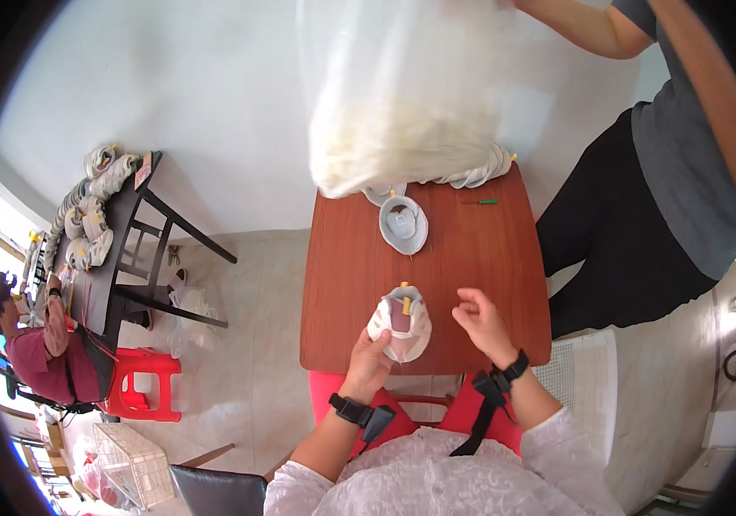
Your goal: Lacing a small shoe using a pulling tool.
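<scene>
My left hand (369,363) grips a white and pink shoe upper (417,337) by its near left side, above the front of the brown table. The upper has a yellow tab at its top and another over its tongue. To its right, my right hand (483,327) hovers apart from it, fingers loosely bent and spread, with nothing visible in them. Farther back on the table lies a pale grey-white shoe upper (403,225), its opening facing up. A slim tool with a green handle (486,202) rests near the back right.
Over the table's (346,284) back edge hangs a blurred clear plastic bag (402,129) of pale pieces, beside more uppers (484,168). A person in grey (686,163) stands at the right. At left, another person (54,361) sits at a black table (127,206) stacked with uppers.
</scene>
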The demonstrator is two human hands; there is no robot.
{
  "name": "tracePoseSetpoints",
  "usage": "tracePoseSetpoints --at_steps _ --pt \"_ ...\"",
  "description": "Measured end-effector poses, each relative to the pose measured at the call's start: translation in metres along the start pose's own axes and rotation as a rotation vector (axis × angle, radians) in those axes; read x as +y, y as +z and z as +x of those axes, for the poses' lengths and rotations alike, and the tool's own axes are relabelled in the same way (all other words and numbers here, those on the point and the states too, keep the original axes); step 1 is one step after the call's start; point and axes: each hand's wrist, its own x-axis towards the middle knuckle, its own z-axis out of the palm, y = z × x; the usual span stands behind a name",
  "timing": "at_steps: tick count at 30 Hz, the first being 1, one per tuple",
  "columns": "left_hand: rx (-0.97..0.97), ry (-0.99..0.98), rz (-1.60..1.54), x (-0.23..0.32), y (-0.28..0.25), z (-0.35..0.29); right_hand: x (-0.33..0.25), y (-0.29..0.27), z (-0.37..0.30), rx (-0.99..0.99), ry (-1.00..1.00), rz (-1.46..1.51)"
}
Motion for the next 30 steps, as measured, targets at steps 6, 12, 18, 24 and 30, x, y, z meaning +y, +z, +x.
tracePoseSetpoints --at_steps 6,12,18,24,30 --pt "0.06 -0.013 -0.016 0.0 -0.027 0.018 -0.014 0.021 0.103 0.106 -0.448 -0.582" --pt "0.24 0.102 0.313 -0.009 -0.024 0.019 0.013 0.062 0.173 0.232 -0.011 -0.437" --pt "0.265 0.419 1.021 -0.023 -0.04 0.022 0.032 0.057 0.182 0.205 -0.123 -0.475" --pt "0.389 0.635 1.436 -0.008 -0.023 0.001 0.026 0.013 0.112 0.378 -0.364 -0.345" --pt "0.139 0.401 0.95 -0.001 0.026 -0.017 -0.009 -0.021 0.008 0.478 -0.316 -0.494"
